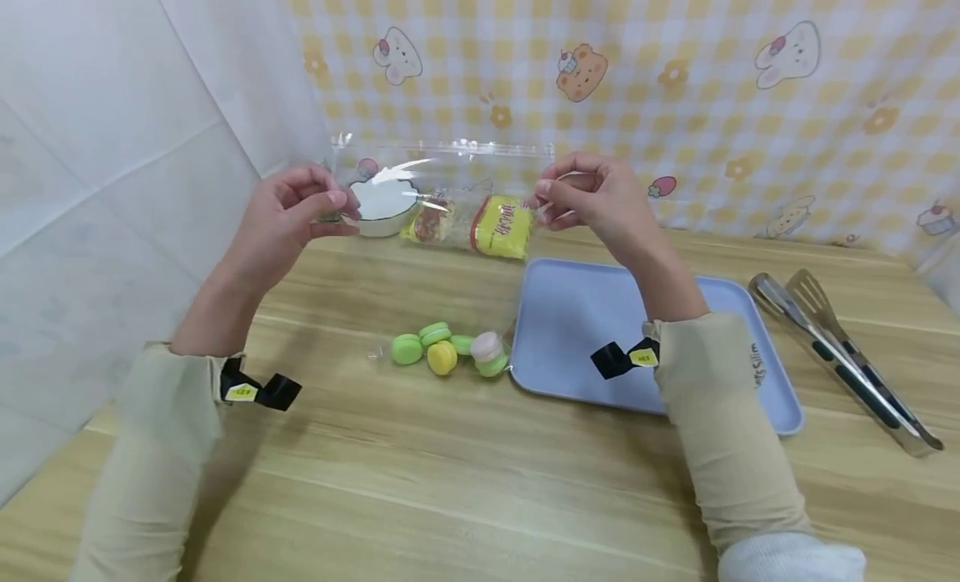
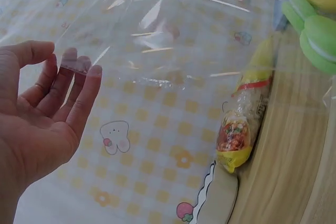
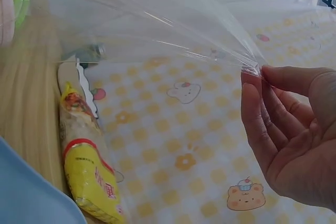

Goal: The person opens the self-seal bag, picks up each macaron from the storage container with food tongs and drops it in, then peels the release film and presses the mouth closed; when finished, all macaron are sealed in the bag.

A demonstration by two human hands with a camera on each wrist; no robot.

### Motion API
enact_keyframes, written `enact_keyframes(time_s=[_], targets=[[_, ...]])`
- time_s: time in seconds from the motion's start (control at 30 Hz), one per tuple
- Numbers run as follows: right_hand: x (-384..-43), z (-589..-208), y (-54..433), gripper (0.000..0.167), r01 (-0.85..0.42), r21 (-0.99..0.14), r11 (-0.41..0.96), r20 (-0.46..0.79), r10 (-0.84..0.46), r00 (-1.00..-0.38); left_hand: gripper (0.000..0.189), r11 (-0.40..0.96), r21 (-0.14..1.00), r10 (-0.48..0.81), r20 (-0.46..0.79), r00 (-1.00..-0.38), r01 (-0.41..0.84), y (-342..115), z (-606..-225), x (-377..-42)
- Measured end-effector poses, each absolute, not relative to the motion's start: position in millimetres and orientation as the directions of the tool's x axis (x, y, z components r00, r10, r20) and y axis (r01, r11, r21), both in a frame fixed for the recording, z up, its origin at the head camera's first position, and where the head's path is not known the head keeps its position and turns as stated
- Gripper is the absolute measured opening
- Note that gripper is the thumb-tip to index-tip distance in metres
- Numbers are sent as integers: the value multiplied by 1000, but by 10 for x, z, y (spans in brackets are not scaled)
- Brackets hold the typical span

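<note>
A clear plastic bag (image 1: 457,151) is stretched upright between my two hands. Inside its bottom lie several macarons: green ones (image 1: 407,349), a yellow one (image 1: 442,358) and a pale pinkish one (image 1: 487,347). My left hand (image 1: 298,205) pinches the bag's left edge between thumb and fingers. At the right edge, my right hand (image 1: 588,194) pinches the plastic with thumb and forefinger, as the right wrist view shows. Seen through the film are a yellow food packet (image 1: 504,226) and a white scalloped bowl (image 1: 382,207), both behind the bag.
On the right, a blue tray (image 1: 585,315) lies partly under my right forearm. Metal tongs (image 1: 847,369) and a slotted turner (image 1: 821,303) rest beyond it. A yellow checked cloth (image 1: 675,107) hangs along the back of the wooden table (image 1: 450,482).
</note>
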State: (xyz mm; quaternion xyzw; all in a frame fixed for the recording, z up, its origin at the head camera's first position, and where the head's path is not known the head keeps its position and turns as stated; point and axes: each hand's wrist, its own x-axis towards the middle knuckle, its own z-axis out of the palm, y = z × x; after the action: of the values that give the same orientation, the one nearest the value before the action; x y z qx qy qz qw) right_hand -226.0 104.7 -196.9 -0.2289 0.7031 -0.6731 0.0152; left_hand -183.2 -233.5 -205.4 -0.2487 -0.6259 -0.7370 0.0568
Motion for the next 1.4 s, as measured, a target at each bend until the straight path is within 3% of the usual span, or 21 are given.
enact_keyframes(time_s=[0.23,0.5,0.63,0.73,0.83,0.9,0.93,1.03,1.13,1.23,1.4], targets=[[-2284,-1997,1072,14,-323,-945,44,288,-348,-892,16,-251,904,216,401,-890,346,-2182,-2011,-1850],[-2316,-2013,1135,11,-318,-946,59,277,-360,-891,8,-305,862,30,435,-900,406,-2066,-1828,-1899],[-2327,-2017,1156,10,-306,-948,89,256,-362,-896,8,-335,842,-1,448,-894,423,-2031,-1828,-1887],[-2305,-2010,1172,16,-291,-945,148,232,-324,-917,7,-322,852,26,443,-896,412,-1975,-1832,-1853],[-2192,-1934,1153,28,-384,-870,309,331,-212,-920,10,-220,878,56,447,-893,426,-1880,-1812,-1769],[-2048,-1828,1115,30,-494,-772,400,494,-112,-862,13,-108,880,68,471,-879,463,-1801,-1787,-1695],[-1962,-1767,1091,30,-573,-690,442,602,-89,-793,14,-57,872,71,489,-869,486,-1763,-1774,-1654],[-1694,-1608,968,17,-802,-392,450,863,-122,-491,16,57,829,81,552,-830,557,-1651,-1735,-1551],[-1504,-1589,805,11,-920,-136,367,931,-270,-245,12,96,786,109,601,-792,610,-1562,-1723,-1482],[-1413,-1664,603,13,-941,-76,330,922,-336,-192,9,145,745,148,634,-759,651,-1493,-1733,-1432],[-1402,-1775,418,14,-914,-24,404,912,-365,-185,10,225,702,193,648,-737,676,-1436,-1750,-1358]])
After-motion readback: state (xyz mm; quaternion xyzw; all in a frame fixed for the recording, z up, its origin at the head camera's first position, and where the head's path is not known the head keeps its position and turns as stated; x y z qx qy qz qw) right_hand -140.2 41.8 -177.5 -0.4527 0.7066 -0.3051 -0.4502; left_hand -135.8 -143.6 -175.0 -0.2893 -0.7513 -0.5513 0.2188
